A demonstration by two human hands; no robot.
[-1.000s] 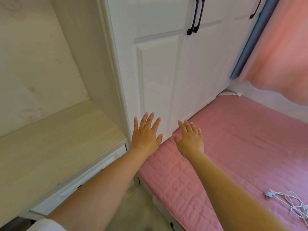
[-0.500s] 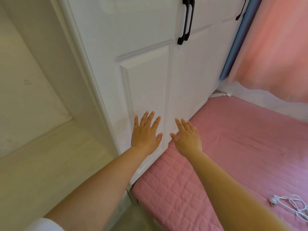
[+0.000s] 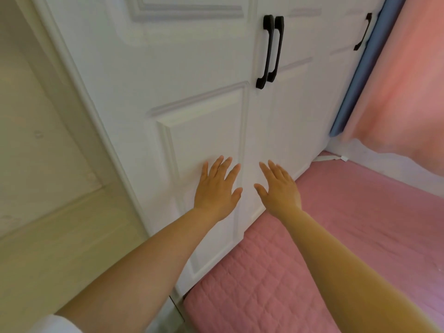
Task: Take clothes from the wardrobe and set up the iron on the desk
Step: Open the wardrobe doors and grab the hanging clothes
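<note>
In front of a white wardrobe [image 3: 192, 68], two bare arms reach forward from the bottom of the view. The left hand [image 3: 216, 188] is spread wide, fingers straight, palm toward the lower panel of the left door [image 3: 204, 131]; whether it touches the panel cannot be told. The right hand [image 3: 280, 188] is also wide, fingers straight and together, holding nothing, in front of the seam between the two doors. The hands are just beside each other, apart.

Three black handles show: two [image 3: 270, 50] side by side, upright, where the left door meets the middle door [image 3: 298, 111], and a third [image 3: 362, 32] farther right near the wardrobe's edge. All visible doors are closed, so no clothes can be seen.

One pale wooden bench [image 3: 48, 248] lies to the left of the wardrobe, set in a recess with a light wall [image 3: 36, 116] behind it. One bed with a pink quilted cover [image 3: 360, 224] lies to the right, its edge against the foot of the wardrobe. One pink curtain [image 3: 408, 80] hangs at the upper right, with a blue strip [image 3: 353, 87] between it and the wardrobe. A white sleeve [image 3: 55, 324] shows at the lower left.
</note>
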